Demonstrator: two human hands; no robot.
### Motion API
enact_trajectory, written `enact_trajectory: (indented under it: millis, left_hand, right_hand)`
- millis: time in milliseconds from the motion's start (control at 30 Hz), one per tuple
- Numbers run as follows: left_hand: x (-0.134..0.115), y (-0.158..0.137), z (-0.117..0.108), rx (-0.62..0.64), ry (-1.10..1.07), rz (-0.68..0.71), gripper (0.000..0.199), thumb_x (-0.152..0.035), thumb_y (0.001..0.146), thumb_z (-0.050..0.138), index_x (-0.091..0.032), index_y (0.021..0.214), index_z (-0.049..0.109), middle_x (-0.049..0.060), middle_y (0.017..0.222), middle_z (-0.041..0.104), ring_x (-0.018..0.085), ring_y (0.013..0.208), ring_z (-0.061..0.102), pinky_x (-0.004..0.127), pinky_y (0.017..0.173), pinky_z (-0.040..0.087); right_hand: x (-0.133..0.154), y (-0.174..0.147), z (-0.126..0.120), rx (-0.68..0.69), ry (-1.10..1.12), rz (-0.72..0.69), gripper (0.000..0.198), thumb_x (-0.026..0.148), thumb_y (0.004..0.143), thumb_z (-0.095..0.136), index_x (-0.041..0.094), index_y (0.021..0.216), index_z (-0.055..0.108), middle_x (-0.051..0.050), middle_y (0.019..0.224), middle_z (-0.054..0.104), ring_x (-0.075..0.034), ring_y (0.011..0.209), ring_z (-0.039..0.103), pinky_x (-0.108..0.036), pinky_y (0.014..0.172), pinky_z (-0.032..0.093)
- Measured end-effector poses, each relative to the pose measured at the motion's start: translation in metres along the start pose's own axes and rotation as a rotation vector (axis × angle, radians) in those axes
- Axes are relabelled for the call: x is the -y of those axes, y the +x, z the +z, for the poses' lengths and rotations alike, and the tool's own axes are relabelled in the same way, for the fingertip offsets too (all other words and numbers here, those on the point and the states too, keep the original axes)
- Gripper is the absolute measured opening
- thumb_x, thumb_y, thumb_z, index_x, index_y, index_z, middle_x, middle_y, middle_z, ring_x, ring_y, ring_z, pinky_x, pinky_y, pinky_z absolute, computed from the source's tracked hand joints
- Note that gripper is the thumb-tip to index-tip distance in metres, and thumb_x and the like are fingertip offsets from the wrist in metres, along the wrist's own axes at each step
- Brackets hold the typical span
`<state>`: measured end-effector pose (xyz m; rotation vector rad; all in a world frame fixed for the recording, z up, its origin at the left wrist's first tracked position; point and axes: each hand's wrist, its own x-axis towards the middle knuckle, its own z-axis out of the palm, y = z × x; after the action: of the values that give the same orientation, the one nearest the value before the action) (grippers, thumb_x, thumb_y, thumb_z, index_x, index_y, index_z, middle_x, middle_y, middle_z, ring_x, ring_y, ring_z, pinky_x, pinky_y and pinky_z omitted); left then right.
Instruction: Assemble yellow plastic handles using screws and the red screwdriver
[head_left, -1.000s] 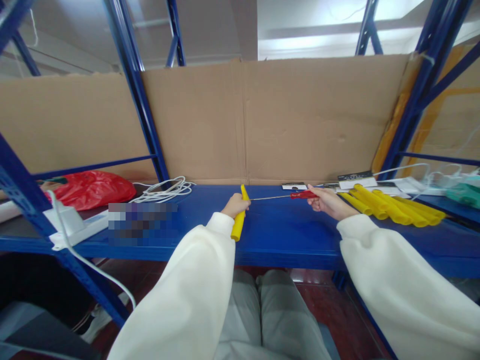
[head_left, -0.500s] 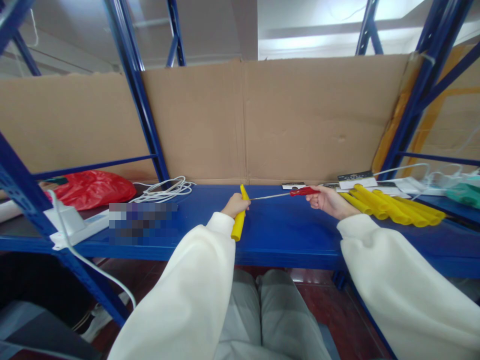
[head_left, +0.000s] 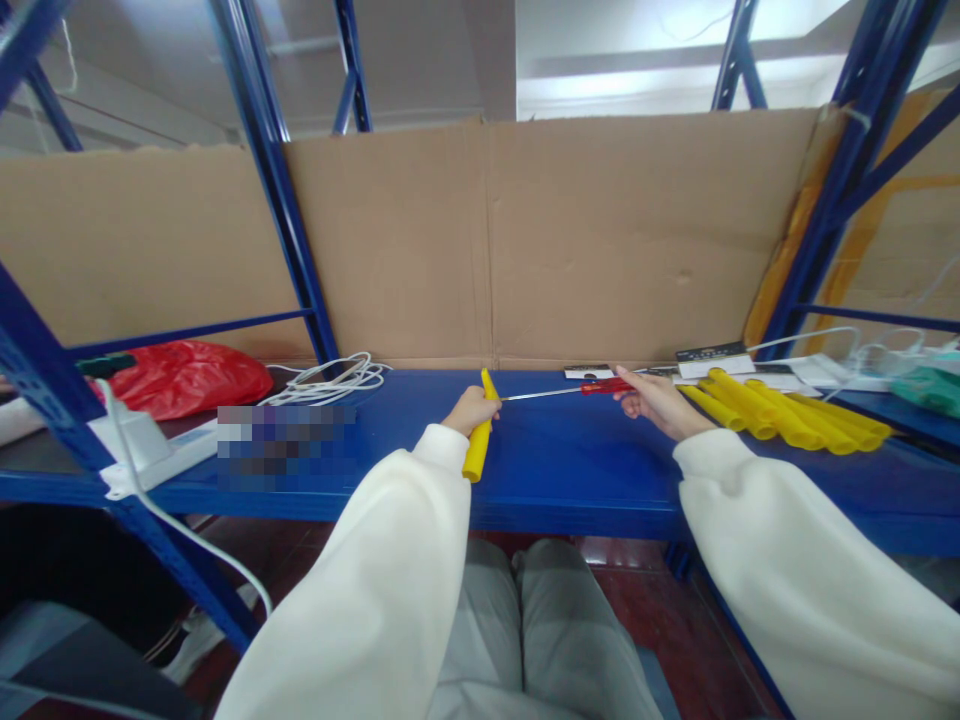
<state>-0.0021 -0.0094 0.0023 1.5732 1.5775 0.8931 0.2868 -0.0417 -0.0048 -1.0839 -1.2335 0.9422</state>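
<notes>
My left hand (head_left: 470, 411) is closed around a yellow tube (head_left: 475, 455), held tilted above the front half of the blue shelf. A screwdriver (head_left: 600, 387) with a red handle lies nearly level between my two hands. Its metal shaft points left, and the tip meets the tube beside my left thumb; what it touches there is too small to make out. My right hand (head_left: 654, 402) grips the end of the red handle, thumb stretched along it. Several more yellow tubes (head_left: 799, 412) lie side by side just right of my right hand.
The blue shelf (head_left: 570, 460) is backed by a cardboard panel (head_left: 637, 240). On the left are a red plastic bag (head_left: 199, 378), a coiled white cable (head_left: 330, 378) and a white power strip (head_left: 169, 455). Black-and-white cards (head_left: 712, 358) lie behind the tubes. A blue upright (head_left: 277, 200) stands at left.
The fingers of my right hand have shifted on the red handle, with the thumb now straighter. The tube and my left hand stay in place.
</notes>
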Motion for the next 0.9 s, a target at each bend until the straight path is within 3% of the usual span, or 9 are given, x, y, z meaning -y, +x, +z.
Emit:
enact_trajectory:
  millis: [133,267,467,567,667,900]
  left_hand:
    - [-0.0001,-0.0003,0.0002,0.0,-0.002,-0.005,0.009,-0.004,0.084,0.058,-0.009,0.081,0.065,-0.004,0.05,0.055,0.01,0.037,0.048,0.024,0.047,0.042]
    - [-0.0007,-0.0012,0.0004,-0.004,0.006,-0.001,0.01,-0.004,0.084,0.058,-0.009,0.079,0.065,-0.004,0.05,0.055,0.011,0.037,0.049,0.024,0.048,0.042]
    - [-0.0029,-0.0043,-0.0004,-0.009,0.019,0.001,0.013,-0.005,0.086,0.057,-0.01,0.076,0.063,-0.004,0.049,0.053,0.01,0.037,0.048,0.024,0.047,0.041]
    - [-0.0035,-0.0053,-0.0009,-0.02,0.023,-0.003,0.011,-0.004,0.085,0.057,-0.009,0.077,0.063,-0.004,0.05,0.054,0.011,0.038,0.049,0.024,0.048,0.042]
    - [-0.0029,-0.0044,-0.0006,-0.019,0.022,0.001,0.013,-0.003,0.086,0.056,-0.009,0.077,0.063,-0.004,0.051,0.054,0.01,0.038,0.048,0.024,0.046,0.04]
    - [-0.0011,-0.0002,0.0013,0.006,0.012,0.007,0.016,-0.003,0.086,0.056,-0.01,0.073,0.061,-0.004,0.051,0.053,0.009,0.037,0.047,0.022,0.044,0.037]
  right_hand:
    - [-0.001,-0.0004,0.0,0.02,-0.066,-0.035,0.031,0.046,0.081,0.08,0.017,0.082,0.068,-0.002,0.055,0.062,-0.01,0.038,0.049,-0.021,0.033,0.036]
    - [-0.0016,-0.0016,0.0005,0.011,-0.103,0.03,0.033,0.049,0.086,0.074,0.017,0.083,0.069,-0.002,0.052,0.059,-0.01,0.036,0.046,-0.021,0.032,0.033]
    - [-0.0016,-0.001,-0.0004,0.104,-0.054,0.107,0.035,0.05,0.082,0.077,0.018,0.075,0.063,0.002,0.049,0.05,-0.006,0.034,0.032,-0.02,0.031,0.019]
    - [0.0019,-0.0008,-0.0015,0.154,0.01,0.144,0.027,0.036,0.076,0.082,0.019,0.079,0.061,0.004,0.052,0.051,-0.006,0.037,0.036,-0.018,0.033,0.023]
    - [0.0056,-0.0013,-0.002,0.122,0.059,0.155,0.02,0.024,0.076,0.08,0.02,0.082,0.061,0.003,0.056,0.055,-0.008,0.042,0.045,-0.017,0.036,0.033]
    - [0.0072,-0.0044,0.0023,0.039,0.046,0.118,0.015,0.02,0.086,0.072,0.017,0.077,0.061,0.001,0.055,0.057,-0.007,0.04,0.044,-0.017,0.037,0.034]
